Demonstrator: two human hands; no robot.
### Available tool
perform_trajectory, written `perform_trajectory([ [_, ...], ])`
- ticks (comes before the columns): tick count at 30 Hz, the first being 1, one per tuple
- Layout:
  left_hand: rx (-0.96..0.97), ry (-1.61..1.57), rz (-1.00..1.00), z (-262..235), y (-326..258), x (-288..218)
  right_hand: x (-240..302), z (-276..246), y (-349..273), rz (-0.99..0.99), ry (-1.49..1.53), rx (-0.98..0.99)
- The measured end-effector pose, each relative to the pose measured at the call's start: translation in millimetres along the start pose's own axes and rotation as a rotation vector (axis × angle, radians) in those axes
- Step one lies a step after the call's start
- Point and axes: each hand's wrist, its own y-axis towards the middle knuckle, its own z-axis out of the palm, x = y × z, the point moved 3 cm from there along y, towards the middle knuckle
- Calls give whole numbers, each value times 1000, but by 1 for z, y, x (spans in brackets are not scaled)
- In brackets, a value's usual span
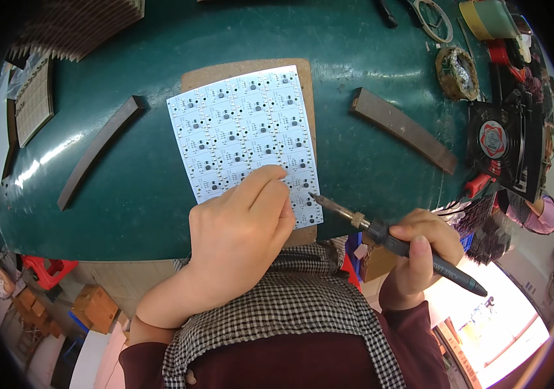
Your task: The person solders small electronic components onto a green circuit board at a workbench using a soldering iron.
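Head view: curling left hand (238, 227) over the lower part of a white circuit-board panel (244, 118), cannot tell if pinching anything; gripping soldering iron (380, 235) in right hand (437, 235), tip at the panel's right edge. Just below panel, front table edge (128, 260); to both sides, green tabletop (137, 188) out to dark bars (404, 129).

Remotely, I have the left hand (241, 223) curled, back uppermost, and the right hand (427, 249) in a pen-like grip.

Green tabletop (345, 48), tan board (209, 76) between left dark bar (97, 144) and right dark bar (405, 131), brown ring (443, 72) farther right
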Motion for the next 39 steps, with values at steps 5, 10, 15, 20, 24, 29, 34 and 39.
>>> perform_trajectory([
  [5,-27,72,84,-1,4,-1,-2,8,4,18,-36,7],
  [10,13,80,51,-3,5,-1,-3,9,4,77,-61,0],
  [15,37,84,29,-2,9,-3,-6,4,3,148,13,-13],
  [20,8,99,64,1,8,-1,-12,8,2,207,127,-51],
  [24,44,97,61,0,8,-2,-11,10,3,225,119,-55],
  [29,40,94,72,0,7,-2,-12,10,2,219,98,-35],
  [34,41,76,78,2,7,0,-10,11,3,207,79,-11],
  [39,33,77,10,0,8,1,-13,12,2,122,60,-77],
])
